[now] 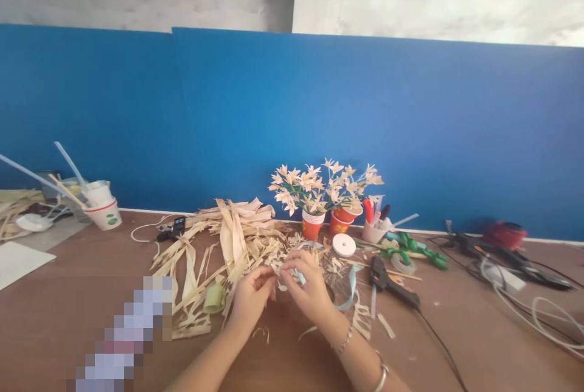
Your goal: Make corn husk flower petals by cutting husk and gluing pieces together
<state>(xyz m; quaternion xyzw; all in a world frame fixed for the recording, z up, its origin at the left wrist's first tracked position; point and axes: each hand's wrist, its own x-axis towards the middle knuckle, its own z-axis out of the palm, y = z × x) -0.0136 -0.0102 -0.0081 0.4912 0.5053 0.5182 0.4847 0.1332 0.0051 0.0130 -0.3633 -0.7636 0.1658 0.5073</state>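
Both hands meet near the middle of the brown worktop (68, 294). The left hand (250, 297) and the right hand (308, 287) have their fingers curled in, pinching a small pale husk piece (281, 270) between them. A big pile of dry husks (228, 246) lies just behind the hands. Two red cups of paper flowers (326, 188) stand near the back edge.

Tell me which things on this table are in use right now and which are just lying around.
In use: left hand, right hand, small husk piece, dried husk strips.
Lying about: glue gun, white tape roll, paper cups, husk flowers.
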